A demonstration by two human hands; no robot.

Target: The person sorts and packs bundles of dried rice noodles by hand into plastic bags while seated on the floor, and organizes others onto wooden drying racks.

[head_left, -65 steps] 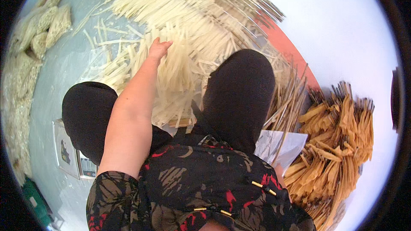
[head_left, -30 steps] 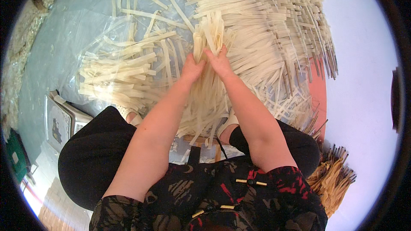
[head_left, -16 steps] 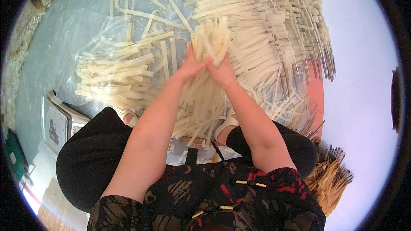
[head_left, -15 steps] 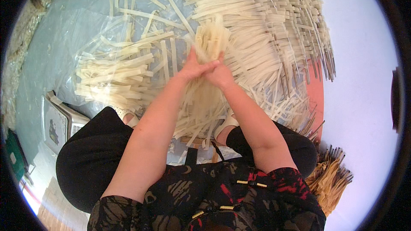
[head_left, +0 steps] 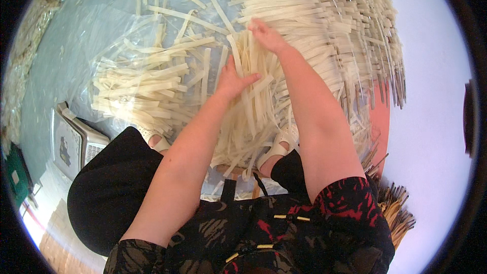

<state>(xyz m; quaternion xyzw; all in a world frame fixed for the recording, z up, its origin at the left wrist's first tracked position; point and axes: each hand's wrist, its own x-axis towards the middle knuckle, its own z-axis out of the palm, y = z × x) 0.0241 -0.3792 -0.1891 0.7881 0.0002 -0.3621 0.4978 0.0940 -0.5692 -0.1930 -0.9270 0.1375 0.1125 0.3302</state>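
A loose bundle of pale, flat noodle strips (head_left: 256,99) lies between my feet, its far end fanned out. My left hand (head_left: 233,81) rests against the bundle's left side. Its thumb stretches to the right across the strips, and the fingers point away from me. Beyond it, my right hand (head_left: 268,36) is at the bundle's far right end, with fingers loosely bent and apart. Nothing shows in its grasp; the undersides of both hands are hidden.
Long rows of hanging-style strips on thin rods (head_left: 350,35) fill the far right. A strip pile (head_left: 144,89) under clear plastic lies left, beside a scale (head_left: 76,139). Loose strips (head_left: 187,18) scatter across the blue-grey sheet. Brown sticks (head_left: 398,208) lie near right.
Both hands were together around the raised bundle. My right hand has let go and moved farther away and right; the bundle now lies lower, with my left hand against it.
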